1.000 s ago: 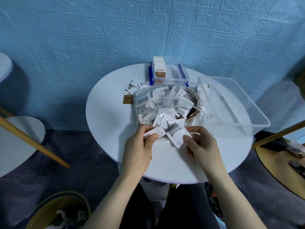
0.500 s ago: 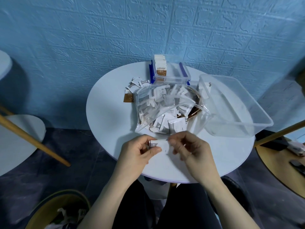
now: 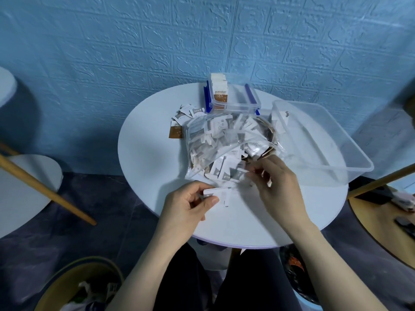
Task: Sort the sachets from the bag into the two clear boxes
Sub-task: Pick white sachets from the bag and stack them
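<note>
Our left hand [image 3: 188, 205] pinches white sachets [image 3: 219, 194] lying flat, long axis pointing rightward; our right hand [image 3: 272, 182] pinches one sachet [image 3: 268, 179] by the bag [image 3: 224, 144].

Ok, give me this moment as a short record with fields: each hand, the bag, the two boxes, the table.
left hand: pinches a small stack of white sachets above the table's near edge
right hand: fingers curled at the bag's mouth; grip blurred
bag: clear, full of sachets, lying mid-table
small box: blue clips, sachets standing at its left end
large box: right side, tilted, almost empty
table: round, white; loose sachets left of the small box
</note>
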Available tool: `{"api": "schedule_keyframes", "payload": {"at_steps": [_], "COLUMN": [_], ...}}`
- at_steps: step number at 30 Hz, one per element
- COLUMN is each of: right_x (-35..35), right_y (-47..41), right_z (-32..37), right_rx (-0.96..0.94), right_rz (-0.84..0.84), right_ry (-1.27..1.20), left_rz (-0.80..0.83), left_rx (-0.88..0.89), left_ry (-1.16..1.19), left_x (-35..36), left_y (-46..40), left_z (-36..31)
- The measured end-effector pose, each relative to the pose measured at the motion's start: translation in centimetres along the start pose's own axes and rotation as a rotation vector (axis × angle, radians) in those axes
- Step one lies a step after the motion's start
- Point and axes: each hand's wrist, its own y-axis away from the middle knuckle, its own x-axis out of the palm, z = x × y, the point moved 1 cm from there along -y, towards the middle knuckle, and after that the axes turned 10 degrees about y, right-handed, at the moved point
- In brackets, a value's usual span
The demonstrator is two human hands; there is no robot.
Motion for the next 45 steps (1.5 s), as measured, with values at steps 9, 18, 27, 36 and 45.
{"api": "schedule_keyframes", "payload": {"at_steps": [9,18,27,36,45], "right_x": [-0.8,0.7,1.3,0.8,-1.0], "right_y": [3.0,3.6,0.0,0.3,4.4], "right_z": [0.2,3.6,1.2,0.9,-0.7], "right_rx": [0.363,-0.167,0.018,0.075,0.323], "right_rz": [0.016,0.042,0.100,0.012,-0.080], "right_ry": [-0.545,-0.181,0.108,-0.060,-0.375], "left_rz": [-0.050,0.025,-0.009,-0.015,-0.010], "left_rx": [0.038,0.077,0.114,0.079,0.039], "left_ry": [-0.022,0.001,-0.128,-0.084,-0.030], "left_x": [0.2,0.2,0.6,0.3,0.3], "left_y": [0.0,0.3,0.3,0.2,0.2], "left_z": [0.1,-0.1,0.2,0.2,0.1]}}
